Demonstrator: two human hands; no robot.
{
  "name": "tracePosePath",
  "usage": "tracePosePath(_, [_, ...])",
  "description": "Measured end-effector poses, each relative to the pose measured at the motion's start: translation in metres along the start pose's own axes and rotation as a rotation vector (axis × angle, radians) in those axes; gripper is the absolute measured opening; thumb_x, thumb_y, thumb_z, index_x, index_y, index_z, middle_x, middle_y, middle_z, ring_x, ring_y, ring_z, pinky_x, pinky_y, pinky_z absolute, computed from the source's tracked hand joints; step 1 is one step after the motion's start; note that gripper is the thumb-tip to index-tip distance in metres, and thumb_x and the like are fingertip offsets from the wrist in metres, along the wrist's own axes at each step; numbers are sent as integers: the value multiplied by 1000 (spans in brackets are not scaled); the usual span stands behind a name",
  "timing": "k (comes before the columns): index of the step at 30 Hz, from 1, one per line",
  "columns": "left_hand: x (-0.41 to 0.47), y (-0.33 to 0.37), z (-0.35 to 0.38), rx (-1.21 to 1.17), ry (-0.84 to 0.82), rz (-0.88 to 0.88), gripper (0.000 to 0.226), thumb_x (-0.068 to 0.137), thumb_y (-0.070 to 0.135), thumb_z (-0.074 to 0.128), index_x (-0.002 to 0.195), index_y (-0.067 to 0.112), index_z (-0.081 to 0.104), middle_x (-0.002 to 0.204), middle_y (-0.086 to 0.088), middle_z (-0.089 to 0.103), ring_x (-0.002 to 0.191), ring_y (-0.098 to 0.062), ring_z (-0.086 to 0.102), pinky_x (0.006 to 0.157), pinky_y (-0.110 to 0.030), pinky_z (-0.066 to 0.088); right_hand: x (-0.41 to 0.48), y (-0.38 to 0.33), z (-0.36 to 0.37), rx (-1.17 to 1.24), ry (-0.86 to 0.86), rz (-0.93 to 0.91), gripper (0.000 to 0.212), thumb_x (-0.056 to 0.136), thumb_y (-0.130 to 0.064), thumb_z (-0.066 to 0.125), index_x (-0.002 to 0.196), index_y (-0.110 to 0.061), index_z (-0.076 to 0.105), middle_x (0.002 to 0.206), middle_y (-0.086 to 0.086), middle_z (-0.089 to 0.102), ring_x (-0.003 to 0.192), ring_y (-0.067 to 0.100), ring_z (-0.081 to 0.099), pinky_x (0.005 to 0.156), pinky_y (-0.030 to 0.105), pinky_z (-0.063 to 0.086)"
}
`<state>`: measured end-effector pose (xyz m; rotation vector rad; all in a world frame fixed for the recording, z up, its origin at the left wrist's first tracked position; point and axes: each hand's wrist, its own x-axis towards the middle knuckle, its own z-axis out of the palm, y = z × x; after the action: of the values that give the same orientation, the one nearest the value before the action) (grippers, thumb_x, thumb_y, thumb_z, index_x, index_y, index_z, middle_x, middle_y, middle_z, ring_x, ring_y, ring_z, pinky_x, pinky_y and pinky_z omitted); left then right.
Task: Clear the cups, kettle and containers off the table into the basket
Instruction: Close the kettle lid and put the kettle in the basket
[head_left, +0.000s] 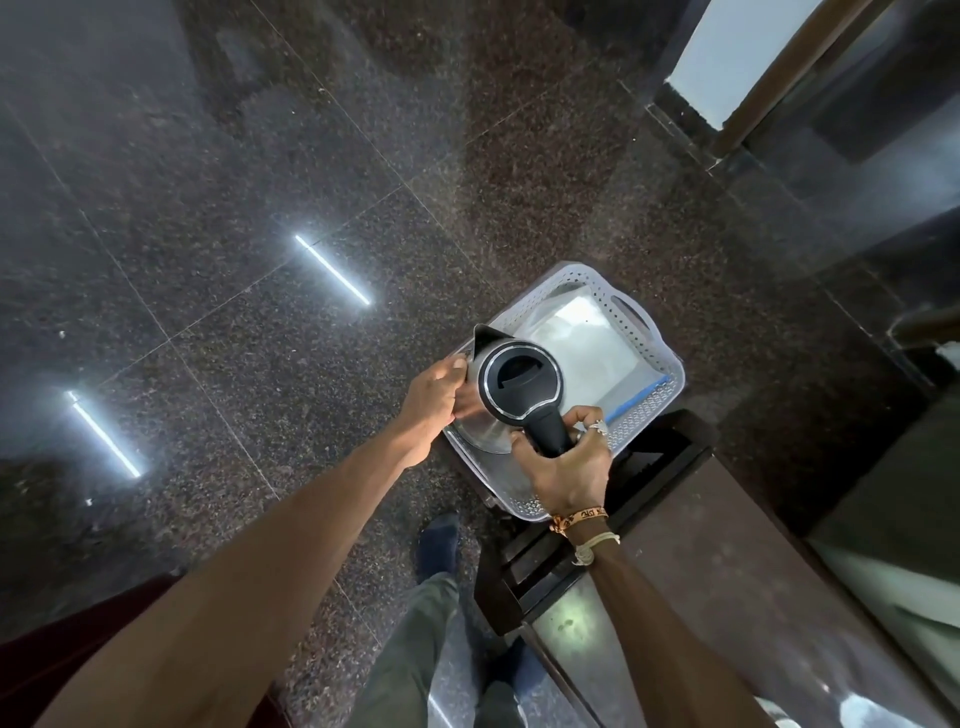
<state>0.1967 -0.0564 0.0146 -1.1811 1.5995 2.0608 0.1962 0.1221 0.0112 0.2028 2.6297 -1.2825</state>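
A steel kettle (519, 379) with a black lid and black handle hangs over the near left part of a white perforated basket (631, 314). My right hand (563, 465) grips the kettle's black handle from below. My left hand (434, 400) holds the kettle's shiny left side, fingers curved round the body. Inside the basket lies a clear plastic bag (582, 348) with a blue strip along its right edge. The basket's near corner is hidden under my right hand.
The basket sits on a dark wooden stool or low table (670, 457) at the right. Polished dark granite floor (260, 208) spreads to the left and beyond. My shoe (439, 540) and trouser leg stand just left of the furniture. A doorframe (779, 78) is at the top right.
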Motion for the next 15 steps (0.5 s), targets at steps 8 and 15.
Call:
tracePosePath(8, [-17,2,6,133,137,98,24,101,46,44,90,30,58,84,11,61,84,-8,61,87,-31,49,-9,-5,-24,-100,-94,9,53,59,-56,80,95,-30,50,84,-13,63,79,13,63,73,28,53])
tracePosePath(15, [-19,25,-15,288,298,247,39,100,52,42,82,20,56,82,4,59,88,-21,57,82,-36,44,-25,-6,-73,-55,20,95,57,63,-67,71,98,-24,58,91,-12,65,83,6,63,77,25,50])
